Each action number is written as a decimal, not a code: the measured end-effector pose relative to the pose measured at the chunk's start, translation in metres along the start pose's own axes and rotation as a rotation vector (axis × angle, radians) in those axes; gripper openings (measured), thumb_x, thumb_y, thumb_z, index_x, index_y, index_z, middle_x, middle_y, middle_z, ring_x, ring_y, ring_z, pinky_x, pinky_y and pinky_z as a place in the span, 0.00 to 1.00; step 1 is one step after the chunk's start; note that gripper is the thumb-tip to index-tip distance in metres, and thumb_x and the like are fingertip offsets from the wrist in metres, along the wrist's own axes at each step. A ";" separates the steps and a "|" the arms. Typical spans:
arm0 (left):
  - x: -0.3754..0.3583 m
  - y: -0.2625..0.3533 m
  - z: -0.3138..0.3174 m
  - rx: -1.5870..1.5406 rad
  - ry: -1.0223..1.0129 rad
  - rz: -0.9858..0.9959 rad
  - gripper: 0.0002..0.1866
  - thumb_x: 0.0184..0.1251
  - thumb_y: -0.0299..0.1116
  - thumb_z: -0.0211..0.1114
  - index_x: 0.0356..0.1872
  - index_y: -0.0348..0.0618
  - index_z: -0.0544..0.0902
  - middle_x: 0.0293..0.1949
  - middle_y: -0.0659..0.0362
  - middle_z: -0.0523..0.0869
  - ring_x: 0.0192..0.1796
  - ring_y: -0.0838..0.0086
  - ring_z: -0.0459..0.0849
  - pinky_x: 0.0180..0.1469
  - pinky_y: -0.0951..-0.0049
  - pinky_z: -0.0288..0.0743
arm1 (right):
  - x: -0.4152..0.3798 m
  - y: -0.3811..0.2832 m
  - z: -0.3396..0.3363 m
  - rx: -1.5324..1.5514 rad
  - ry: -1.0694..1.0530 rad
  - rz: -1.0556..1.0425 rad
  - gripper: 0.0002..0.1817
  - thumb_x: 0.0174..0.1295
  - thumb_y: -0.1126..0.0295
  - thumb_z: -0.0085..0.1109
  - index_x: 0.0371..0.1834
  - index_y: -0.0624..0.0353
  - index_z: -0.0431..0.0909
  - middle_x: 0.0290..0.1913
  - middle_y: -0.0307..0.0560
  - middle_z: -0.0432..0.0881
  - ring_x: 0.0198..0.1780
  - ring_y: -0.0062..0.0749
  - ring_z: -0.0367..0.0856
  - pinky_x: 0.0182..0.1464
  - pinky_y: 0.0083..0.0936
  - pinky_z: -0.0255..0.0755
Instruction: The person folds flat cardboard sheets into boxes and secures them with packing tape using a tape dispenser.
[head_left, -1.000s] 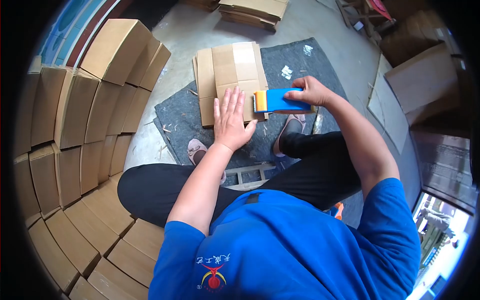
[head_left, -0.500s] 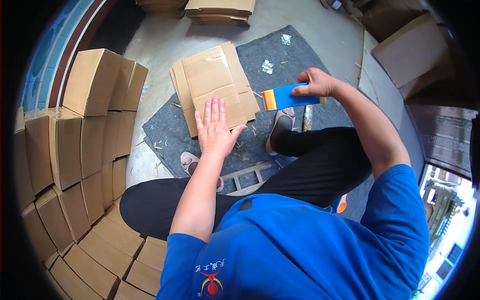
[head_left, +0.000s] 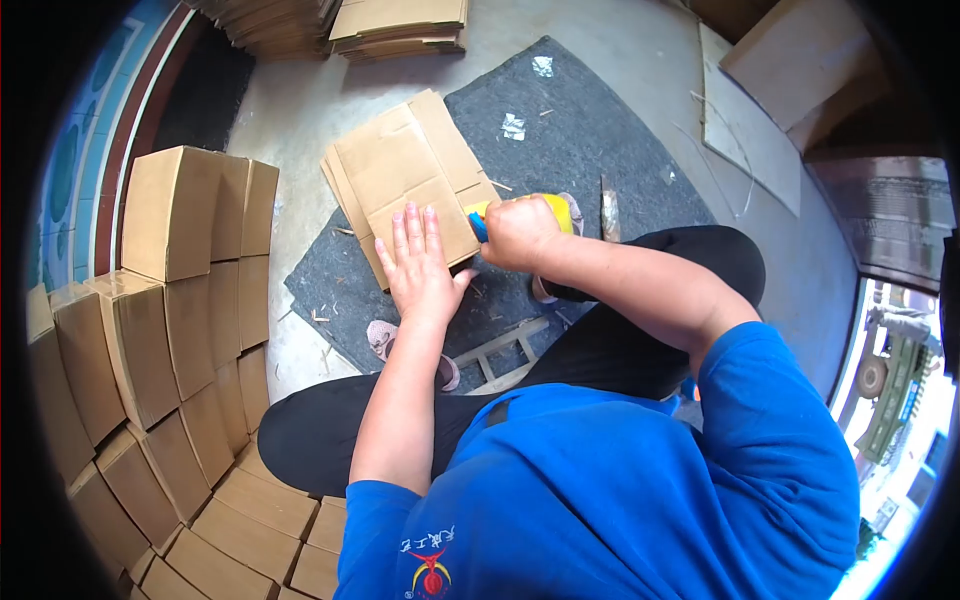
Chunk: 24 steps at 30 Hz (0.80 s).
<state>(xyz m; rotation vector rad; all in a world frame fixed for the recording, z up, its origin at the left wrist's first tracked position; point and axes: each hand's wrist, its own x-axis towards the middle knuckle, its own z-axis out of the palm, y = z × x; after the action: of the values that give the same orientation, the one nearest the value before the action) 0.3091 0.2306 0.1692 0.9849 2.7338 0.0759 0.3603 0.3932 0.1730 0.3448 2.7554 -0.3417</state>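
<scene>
My left hand lies flat with fingers spread on the near part of a flat, folded cardboard box. The box rests in front of me at an angle, with other cardboard layers showing along its left edge. Just right of my left hand, my right hand is closed around a blue and yellow tape dispenser. Its front end meets the box's right edge in this view; whether it touches cannot be made out. My right fist hides most of the dispenser.
Cardboard boxes are stacked along my left side. Flattened cartons are piled at the back. A dark mat with scraps lies on the floor. A slatted frame is between my feet, and large cardboard sheets lean at back right.
My right hand has swung down and left with the tape dispenser, from the air beside the box to its right edge. My left hand stays flat on the box.
</scene>
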 end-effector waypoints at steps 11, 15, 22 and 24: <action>0.003 -0.012 0.000 -0.093 0.085 0.072 0.51 0.54 0.58 0.72 0.75 0.41 0.60 0.78 0.46 0.55 0.80 0.55 0.49 0.78 0.45 0.40 | -0.001 0.003 0.076 -0.372 -0.377 -0.254 0.32 0.65 0.62 0.54 0.74 0.52 0.63 0.44 0.45 0.88 0.46 0.36 0.88 0.45 0.39 0.71; 0.054 -0.040 -0.016 -0.380 0.174 -0.046 0.27 0.64 0.47 0.66 0.61 0.45 0.78 0.67 0.49 0.72 0.71 0.56 0.66 0.72 0.50 0.54 | -0.025 -0.027 0.046 -0.095 -0.511 -0.238 0.32 0.56 0.56 0.65 0.62 0.60 0.73 0.50 0.49 0.87 0.52 0.40 0.86 0.51 0.41 0.77; 0.172 -0.101 -0.003 -0.138 0.257 -0.099 0.35 0.69 0.53 0.59 0.73 0.49 0.67 0.73 0.54 0.66 0.76 0.59 0.60 0.78 0.48 0.43 | -0.010 -0.042 0.014 0.204 -0.551 -0.110 0.41 0.49 0.50 0.68 0.65 0.62 0.70 0.54 0.54 0.85 0.55 0.43 0.85 0.55 0.36 0.78; 0.166 -0.101 -0.031 -0.085 0.227 -0.240 0.35 0.63 0.59 0.64 0.68 0.52 0.75 0.65 0.56 0.75 0.70 0.61 0.67 0.74 0.52 0.53 | -0.006 -0.033 -0.005 0.179 -0.563 -0.046 0.29 0.49 0.51 0.68 0.51 0.59 0.84 0.51 0.52 0.87 0.53 0.39 0.86 0.55 0.34 0.79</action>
<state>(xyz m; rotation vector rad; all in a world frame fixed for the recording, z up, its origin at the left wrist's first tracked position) 0.1151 0.2586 0.1533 0.6550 3.0041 0.2748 0.3552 0.3626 0.1856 0.1903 2.1877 -0.5974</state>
